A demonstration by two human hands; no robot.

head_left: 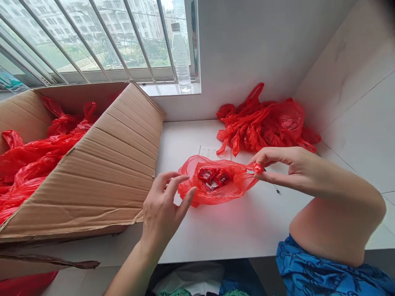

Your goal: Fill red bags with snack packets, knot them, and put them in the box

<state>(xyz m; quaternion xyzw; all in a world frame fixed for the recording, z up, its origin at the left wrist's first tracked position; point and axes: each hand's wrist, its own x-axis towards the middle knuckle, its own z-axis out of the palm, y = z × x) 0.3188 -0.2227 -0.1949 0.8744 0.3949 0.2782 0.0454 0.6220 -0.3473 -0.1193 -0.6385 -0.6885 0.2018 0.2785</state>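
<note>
Right hand [286,168] pinches the red bag [222,193]; left hand [163,205], open, seemingly touches its rim; I see packets [212,177] inside, mouth untied.

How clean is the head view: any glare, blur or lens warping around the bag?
Head view: soft daylight from the barred window, bright but not washed out; no glare on the white table; red plastic bag, left hand and right hand all sharp; wide-angle lens bends its bars and the cardboard box.
</note>
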